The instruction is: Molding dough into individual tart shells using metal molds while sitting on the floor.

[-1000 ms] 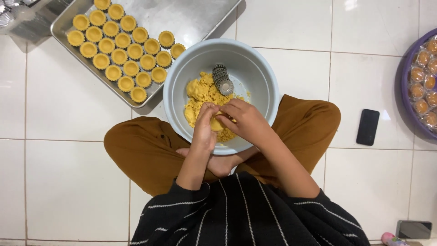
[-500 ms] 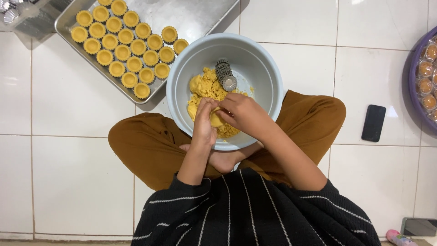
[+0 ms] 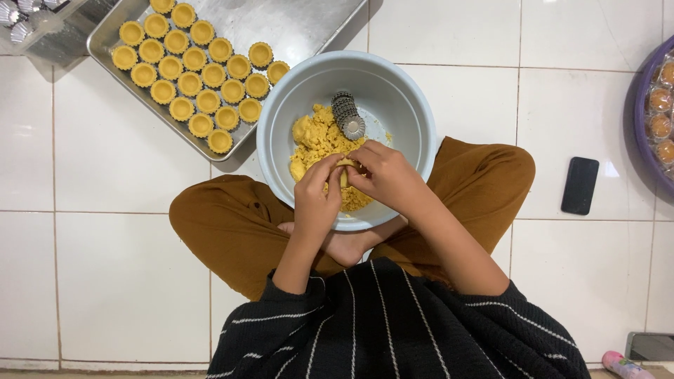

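Dough point(image 3: 319, 140), pinched by left hand point(image 3: 317, 196), right hand point(image 3: 385, 174)

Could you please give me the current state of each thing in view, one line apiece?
left hand: over the bowl, fingers pinching a piece of dough.
right hand: over the bowl, fingers on the same piece.
dough: crumbly yellow heap in the bowl.
bowl: upright on the floor, part filled.
tart moulds: empty, stacked, lying on the dough.
baking tray: part filled with lined tart shells.
phone: screen dark, flat on the tiles.
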